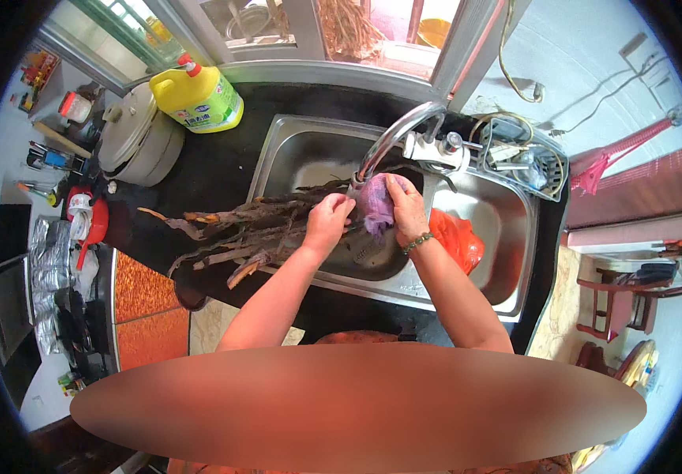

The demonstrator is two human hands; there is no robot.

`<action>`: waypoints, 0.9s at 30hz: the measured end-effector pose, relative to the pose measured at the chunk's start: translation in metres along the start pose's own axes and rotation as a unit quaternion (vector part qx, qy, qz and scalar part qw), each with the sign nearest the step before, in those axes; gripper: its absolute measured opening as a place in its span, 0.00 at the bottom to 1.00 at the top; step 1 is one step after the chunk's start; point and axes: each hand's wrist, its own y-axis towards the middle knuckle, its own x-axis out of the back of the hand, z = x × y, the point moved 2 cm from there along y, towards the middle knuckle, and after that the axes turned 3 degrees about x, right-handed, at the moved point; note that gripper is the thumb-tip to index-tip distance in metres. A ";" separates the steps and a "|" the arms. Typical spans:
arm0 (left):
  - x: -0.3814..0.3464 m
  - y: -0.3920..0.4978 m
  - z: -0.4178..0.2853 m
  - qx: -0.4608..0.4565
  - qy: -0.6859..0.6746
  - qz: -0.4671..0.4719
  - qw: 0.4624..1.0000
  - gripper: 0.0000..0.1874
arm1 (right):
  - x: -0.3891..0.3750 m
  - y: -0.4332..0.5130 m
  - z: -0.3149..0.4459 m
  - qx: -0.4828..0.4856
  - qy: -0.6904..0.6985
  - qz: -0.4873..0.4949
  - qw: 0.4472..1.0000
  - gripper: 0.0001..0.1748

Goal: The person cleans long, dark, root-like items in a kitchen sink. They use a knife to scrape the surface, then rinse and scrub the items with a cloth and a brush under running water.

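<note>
In the head view my right hand point(407, 212), with a dark beaded bracelet at the wrist, grips a wet-looking purple cloth point(376, 204) under the spout of the curved chrome faucet point(385, 136). Just left of the cloth is my left hand point(328, 220), its fingers curled; whether it holds anything is hidden. Beneath it, a bundle of dark, bark-covered branches or roots point(246, 219) reaches from the left basin point(311, 139) out over the black counter. An orange-red plastic bag point(456, 237) lies in the right basin point(498, 260), close to my right forearm.
A yellow detergent jug point(198, 98) and a lidded pot point(142, 139) stand at the back left. Left of the counter is a red pan point(97, 219) with white bowls. A grey plastic basket point(521, 157) sits behind the right basin, below a wall with hanging cords.
</note>
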 end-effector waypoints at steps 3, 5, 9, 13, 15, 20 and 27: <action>-0.007 -0.015 -0.007 -0.199 0.132 -0.063 0.969 0.22 | -0.004 -0.004 0.004 -0.072 -0.001 -0.017 0.997 0.14; -0.017 -0.019 -0.008 -0.370 0.180 -0.058 0.910 0.28 | -0.012 -0.002 -0.001 -0.144 -0.043 -0.009 0.989 0.15; -0.015 0.008 0.002 -0.262 0.143 -0.110 0.948 0.14 | -0.012 0.012 -0.006 -0.175 -0.033 0.098 0.979 0.21; 0.010 0.043 0.012 0.019 -0.195 0.034 0.980 0.08 | 0.013 0.043 -0.005 -0.139 -0.155 0.194 0.959 0.24; 0.025 0.053 0.010 0.056 -0.251 0.049 0.965 0.11 | 0.025 0.054 -0.007 -0.102 -0.325 0.202 0.918 0.23; 0.032 0.060 0.004 0.045 -0.237 0.036 0.970 0.21 | 0.035 0.061 -0.003 -0.007 -0.298 0.166 0.940 0.17; 0.013 0.056 -0.013 -0.019 -0.068 0.146 0.987 0.27 | 0.017 0.054 -0.001 -0.081 -0.173 0.322 0.927 0.16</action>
